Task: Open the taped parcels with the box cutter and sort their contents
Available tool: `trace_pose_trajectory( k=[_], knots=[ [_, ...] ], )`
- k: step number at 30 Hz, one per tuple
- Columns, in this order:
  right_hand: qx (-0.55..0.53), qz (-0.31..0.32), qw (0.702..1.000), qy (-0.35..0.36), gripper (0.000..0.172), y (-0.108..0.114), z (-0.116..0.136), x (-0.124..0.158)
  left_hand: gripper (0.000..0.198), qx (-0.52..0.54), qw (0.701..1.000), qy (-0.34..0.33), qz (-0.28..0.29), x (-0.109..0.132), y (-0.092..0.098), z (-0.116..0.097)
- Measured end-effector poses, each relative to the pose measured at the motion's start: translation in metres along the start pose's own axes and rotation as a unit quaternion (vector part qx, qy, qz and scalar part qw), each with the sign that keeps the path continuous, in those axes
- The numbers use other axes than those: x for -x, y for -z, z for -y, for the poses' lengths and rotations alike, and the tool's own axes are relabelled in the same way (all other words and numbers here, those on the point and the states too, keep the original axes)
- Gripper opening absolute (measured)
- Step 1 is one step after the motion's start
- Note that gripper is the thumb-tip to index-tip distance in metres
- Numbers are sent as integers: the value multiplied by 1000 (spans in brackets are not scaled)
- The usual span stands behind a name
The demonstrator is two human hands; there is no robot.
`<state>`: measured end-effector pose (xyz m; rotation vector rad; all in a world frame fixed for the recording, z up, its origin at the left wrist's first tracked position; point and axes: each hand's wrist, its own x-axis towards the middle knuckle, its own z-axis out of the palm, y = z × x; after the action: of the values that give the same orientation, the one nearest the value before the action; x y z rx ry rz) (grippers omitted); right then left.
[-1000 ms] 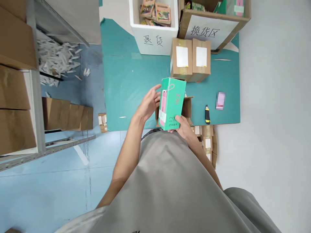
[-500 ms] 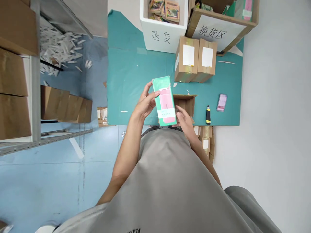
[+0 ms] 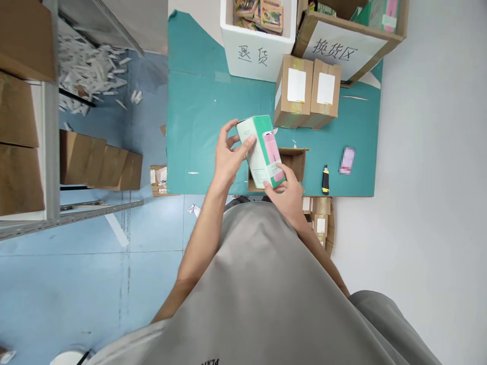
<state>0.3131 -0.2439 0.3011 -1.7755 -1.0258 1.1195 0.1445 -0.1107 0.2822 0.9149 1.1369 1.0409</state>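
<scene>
A green and white product box (image 3: 257, 154) with a pink bottle-like item printed on it is held up in front of me, tilted, two of its long sides showing. My left hand (image 3: 230, 157) grips its upper left part, thumb across the white side. Around the lower right corner, my right hand (image 3: 286, 194) is closed with thumb and fingers on the box. Below and behind it stands an open cardboard box (image 3: 297, 163) at the table's near edge, partly covered by the product box and my hands.
On the green table (image 3: 205, 116) lie a yellow-black utility knife (image 3: 325, 180) and a blurred pink item (image 3: 347, 161). Two taped cartons (image 3: 293, 94) stand farther back, before a white foam bin (image 3: 258, 53) and a labelled cardboard box (image 3: 344, 48). Shelving (image 3: 51, 152) rises at left.
The product box has been turned, so its white side now shows beside the green one. My right hand has come onto its lower corner, and my left thumb has shifted onto the white side.
</scene>
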Motion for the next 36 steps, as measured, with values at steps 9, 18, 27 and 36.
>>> trace_pose_trajectory(
  k=[9,18,27,36],
  knots=[
    [-356,158,910,-143,63,10,-5,-9,86,137,984,78,82,-13,7,12],
    [-271,118,944,-147,56,14,-7,-13,83,78,995,35,44,-19,1,1],
    [102,3,994,33,67,2,11,-6,84,-15,1000,13,7,-27,-14,8],
    [-81,-23,996,-31,52,19,7,-30,82,50,995,60,54,-22,-9,1]
  ],
)
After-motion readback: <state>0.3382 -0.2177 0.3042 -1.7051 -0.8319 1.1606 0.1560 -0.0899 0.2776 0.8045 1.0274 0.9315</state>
